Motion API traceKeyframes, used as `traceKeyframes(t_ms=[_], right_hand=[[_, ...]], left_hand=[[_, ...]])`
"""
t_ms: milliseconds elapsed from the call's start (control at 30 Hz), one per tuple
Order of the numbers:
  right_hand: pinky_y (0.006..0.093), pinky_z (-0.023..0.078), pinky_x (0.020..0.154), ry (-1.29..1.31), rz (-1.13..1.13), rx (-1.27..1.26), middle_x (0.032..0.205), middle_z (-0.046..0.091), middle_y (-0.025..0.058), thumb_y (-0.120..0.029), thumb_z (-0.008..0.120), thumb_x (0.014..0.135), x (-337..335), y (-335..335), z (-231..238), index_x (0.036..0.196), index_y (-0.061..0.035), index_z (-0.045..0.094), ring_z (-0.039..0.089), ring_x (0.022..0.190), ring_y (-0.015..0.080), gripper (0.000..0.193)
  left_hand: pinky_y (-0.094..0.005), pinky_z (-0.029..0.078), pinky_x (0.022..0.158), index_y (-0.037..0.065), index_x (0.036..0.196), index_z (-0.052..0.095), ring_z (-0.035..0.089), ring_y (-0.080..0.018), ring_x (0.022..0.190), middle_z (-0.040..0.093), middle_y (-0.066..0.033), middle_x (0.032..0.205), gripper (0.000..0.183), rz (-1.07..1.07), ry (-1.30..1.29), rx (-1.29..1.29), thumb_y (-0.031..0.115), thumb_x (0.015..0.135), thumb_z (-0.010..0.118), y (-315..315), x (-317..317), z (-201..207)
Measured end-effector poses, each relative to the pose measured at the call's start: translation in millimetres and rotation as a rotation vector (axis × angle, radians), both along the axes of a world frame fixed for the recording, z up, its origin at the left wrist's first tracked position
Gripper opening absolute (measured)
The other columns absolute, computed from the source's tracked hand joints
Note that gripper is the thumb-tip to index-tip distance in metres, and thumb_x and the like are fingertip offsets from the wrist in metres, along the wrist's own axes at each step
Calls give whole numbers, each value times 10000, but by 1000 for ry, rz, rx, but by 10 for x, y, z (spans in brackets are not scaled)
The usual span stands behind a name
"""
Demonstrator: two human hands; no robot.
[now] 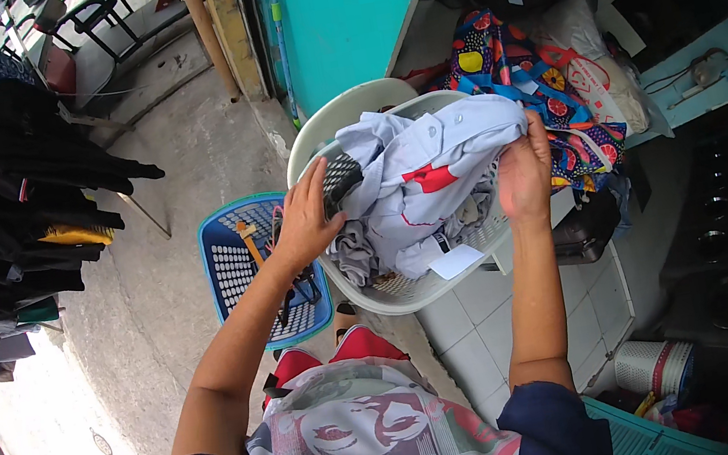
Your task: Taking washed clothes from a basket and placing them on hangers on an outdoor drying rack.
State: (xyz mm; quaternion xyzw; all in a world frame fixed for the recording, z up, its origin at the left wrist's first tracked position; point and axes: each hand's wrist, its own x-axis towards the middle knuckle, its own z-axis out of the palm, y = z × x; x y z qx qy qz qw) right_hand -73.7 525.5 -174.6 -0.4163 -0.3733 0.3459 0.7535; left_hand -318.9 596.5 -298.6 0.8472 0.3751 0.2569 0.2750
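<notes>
Over the latticed plastic basket point(491, 234), a pale shirt point(463, 131) bunches softly.

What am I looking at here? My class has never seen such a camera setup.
There is no robot: these are a person's bare hands. The one picture comes from a wide fisheye camera worn on the head, looking down, so straight edges bend and the forearms enter from below. A pale basket holds crumpled clothes. On top lies a light-blue garment with a red patch; the right hand is at its right edge, its exact grip unclear. The left hand, fingers spread, is at the basket's left side. A blue basket stands on the ground.
</notes>
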Motion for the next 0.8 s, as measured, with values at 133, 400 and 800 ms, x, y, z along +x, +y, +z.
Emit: traceKeyframes(t_ms=[133,400,800], right_hand=[[293,399,848,-44,25,291,1013,551,47,-82,481,867,106,-40,455,1051,-40,470,522,942,141,188],[337,391,915,-203,130,467,1131,529,77,-104,474,874,-61,172,1377,1142,-36,467,494,1039,183,277],[314,502,731,-246,192,508,872,613,106,-174,487,863,-77,411,2293,911,-15,556,602,780,210,180]], left_hand=[[-434,209,1019,48,1341,216,298,-322,1235,333,-170,1324,901,-201,-113,-101,314,629,700,182,314,-105],[-249,420,729,2,1010,554,517,-91,794,576,-25,858,252,55,-645,-705,185,835,558,427,472,847],[-332,354,916,29,1231,382,406,-253,1150,407,-163,1222,523,332,-443,54,185,782,598,657,-253,1219]])
